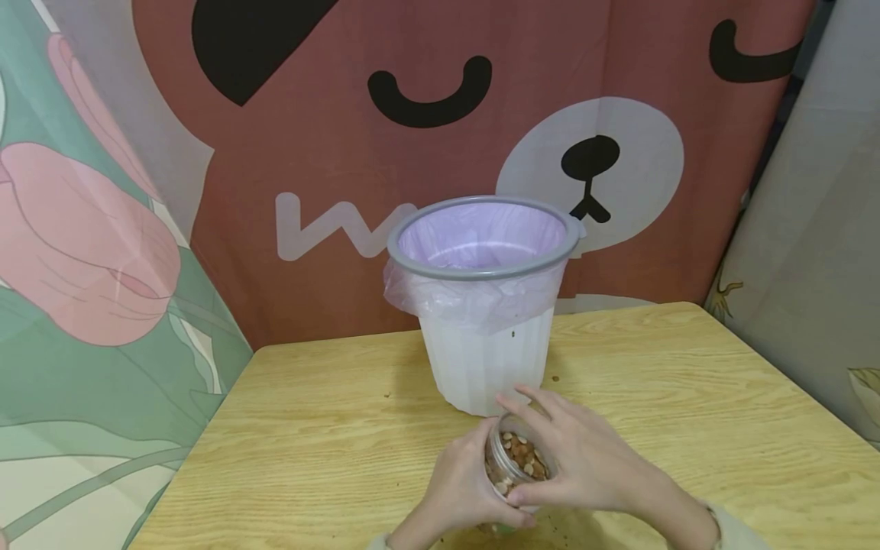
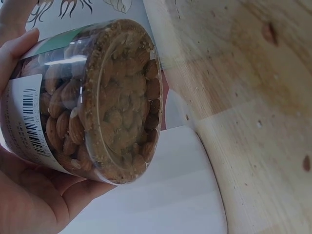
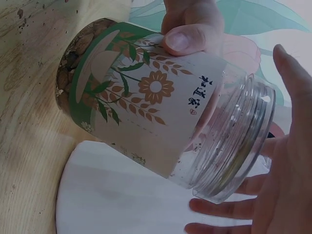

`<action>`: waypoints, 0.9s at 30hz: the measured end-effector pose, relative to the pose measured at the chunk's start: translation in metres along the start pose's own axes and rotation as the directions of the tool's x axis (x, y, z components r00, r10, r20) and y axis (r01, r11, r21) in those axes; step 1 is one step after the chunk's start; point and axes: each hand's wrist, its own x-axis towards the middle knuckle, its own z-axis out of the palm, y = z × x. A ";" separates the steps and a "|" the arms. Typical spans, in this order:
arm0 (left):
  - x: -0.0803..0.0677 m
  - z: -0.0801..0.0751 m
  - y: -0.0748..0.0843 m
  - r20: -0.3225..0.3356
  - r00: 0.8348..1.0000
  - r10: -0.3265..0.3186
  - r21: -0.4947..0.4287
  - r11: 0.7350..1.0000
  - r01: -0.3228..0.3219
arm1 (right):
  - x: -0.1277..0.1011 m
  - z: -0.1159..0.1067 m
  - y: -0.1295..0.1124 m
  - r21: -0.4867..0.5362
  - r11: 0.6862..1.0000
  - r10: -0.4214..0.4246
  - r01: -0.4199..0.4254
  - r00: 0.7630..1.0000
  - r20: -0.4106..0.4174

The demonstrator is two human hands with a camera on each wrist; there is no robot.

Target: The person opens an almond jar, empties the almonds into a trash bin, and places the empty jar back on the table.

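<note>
The left hand is gripping a clear plastic jar of almonds, with the fingers and thumb curled around its labelled body. The jar is being held tilted just above the near edge of the wooden table, its open threaded mouth facing up and toward the right hand. In the left wrist view, the jar is showing its transparent base, packed with almonds, and a barcode on the label beside the palm. In the right wrist view, the jar is displaying a green and white label with a flower print, the left thumb is pressing on that label, and no lid is sitting on the mouth. The right hand is cupping the area around the mouth with its fingers spread and relaxed; contact with the rim cannot be confirmed. A white waste bin with a grey rim ring and a purple liner bag is standing on the table directly behind the jar, near it. Patterned fabric sheets are hanging behind and beside the table.
</note>
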 end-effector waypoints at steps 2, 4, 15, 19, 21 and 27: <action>0.000 0.000 0.000 0.001 1.000 0.006 -0.003 1.000 -0.006 | 0.000 0.000 -0.002 -0.031 0.998 0.046 -0.046 0.999 0.016; 0.000 0.001 0.000 0.004 1.000 0.005 -0.006 1.000 -0.005 | 0.000 0.000 -0.003 -0.032 0.997 0.068 -0.067 0.997 0.029; 0.000 0.002 0.001 0.010 1.000 0.001 0.032 0.999 -0.001 | 0.000 0.001 -0.004 0.038 0.999 0.020 -0.021 0.999 0.042; -0.001 0.002 0.001 0.009 1.000 -0.001 0.049 0.999 0.001 | 0.000 0.001 -0.004 0.044 0.999 -0.003 0.000 0.999 0.048; -0.001 0.002 0.001 0.009 1.000 0.000 0.055 0.998 -0.001 | 0.000 0.001 -0.003 0.046 0.999 -0.006 0.004 0.999 0.053; -0.001 0.001 0.000 0.019 1.000 0.004 0.058 0.998 -0.005 | -0.001 0.001 -0.002 0.049 0.998 -0.047 0.044 0.997 0.063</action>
